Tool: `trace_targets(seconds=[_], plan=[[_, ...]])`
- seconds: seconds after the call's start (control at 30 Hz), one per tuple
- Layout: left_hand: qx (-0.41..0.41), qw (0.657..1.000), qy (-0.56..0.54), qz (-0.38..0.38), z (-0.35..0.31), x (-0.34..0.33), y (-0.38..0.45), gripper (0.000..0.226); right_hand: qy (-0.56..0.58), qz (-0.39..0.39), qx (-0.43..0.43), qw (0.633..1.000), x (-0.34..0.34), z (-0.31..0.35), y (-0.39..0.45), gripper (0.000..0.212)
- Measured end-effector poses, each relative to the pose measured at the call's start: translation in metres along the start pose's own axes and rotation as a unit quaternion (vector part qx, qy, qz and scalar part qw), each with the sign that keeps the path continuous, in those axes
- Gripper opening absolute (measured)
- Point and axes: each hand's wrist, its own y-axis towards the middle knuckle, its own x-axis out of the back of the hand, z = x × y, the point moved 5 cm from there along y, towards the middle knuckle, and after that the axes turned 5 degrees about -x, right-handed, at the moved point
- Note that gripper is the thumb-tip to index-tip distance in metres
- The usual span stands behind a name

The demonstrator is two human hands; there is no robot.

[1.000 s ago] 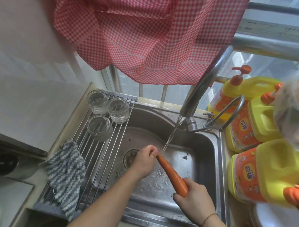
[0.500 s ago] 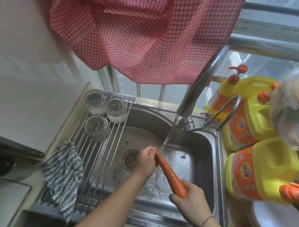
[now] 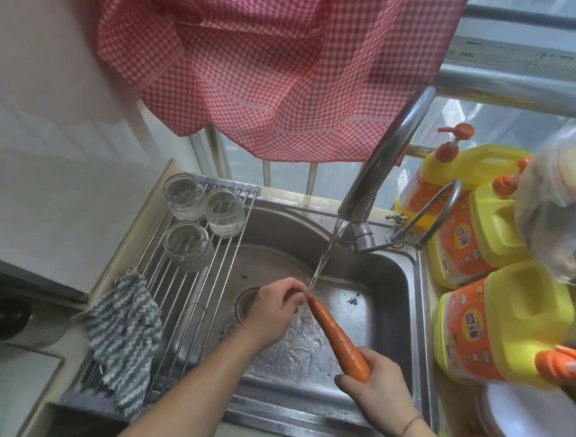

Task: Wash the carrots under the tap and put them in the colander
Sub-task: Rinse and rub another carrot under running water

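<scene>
Right grip point(image 3: 376, 384), at the lower centre-right of the frame, is curled round the thick end of a carrot point(image 3: 336, 337) and holds it slanted, the thin tip pointing up and to the left. Left grip point(image 3: 271, 308), just left of centre, has its fingertips bent in at the carrot's tip; whether they pinch it or merely touch it cannot be told through the splash. A stream of water point(image 3: 324, 256) falls from the tap point(image 3: 383, 163) and meets the carrot right at that tip. The carrot hangs over the basin of the steel sink point(image 3: 385, 308), above its wet floor, with the drain point(image 3: 243, 304) just left of the left grip.

Across the left part of the sink lies a roll-up rack point(image 3: 191, 280) of metal rods. Three glass jars point(image 3: 188, 247) stand at its far end, and a grey striped cloth point(image 3: 126, 333) is draped over its near left edge. Along the right edge of the frame stand yellow detergent bottles point(image 3: 499, 326) with orange labels and caps, and white plates point(image 3: 535, 424) sit stacked in the lower right corner. A red checked curtain point(image 3: 270, 69) fills the upper middle of the frame.
</scene>
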Motion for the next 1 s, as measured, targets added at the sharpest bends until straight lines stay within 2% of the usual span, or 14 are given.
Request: trace_targets(seconds=[0.27, 0.47, 0.73, 1.0], plan=[[-0.120, 0.985, 0.123, 0.023, -0.012, 0.002, 0.004, 0.013, -0.009, 0.005, 0.008, 1.000, 0.002, 0.002, -0.001, 0.019], [-0.218, 0.944, 0.238, 0.069, -0.012, -0.001, 0.003, 0.013, -0.044, 0.007, 0.012, 0.999, 0.004, -0.002, -0.001, 0.019], [-0.237, 0.920, 0.285, 0.131, -0.010, 0.005, 0.010, 0.013, -0.057, -0.004, 0.015, 0.998, 0.006, 0.001, 0.003, 0.015], [-0.225, 0.925, 0.268, 0.148, -0.006, 0.009, 0.006, 0.023, -0.069, -0.002, 0.006, 0.998, 0.004, -0.001, 0.007, 0.018]])
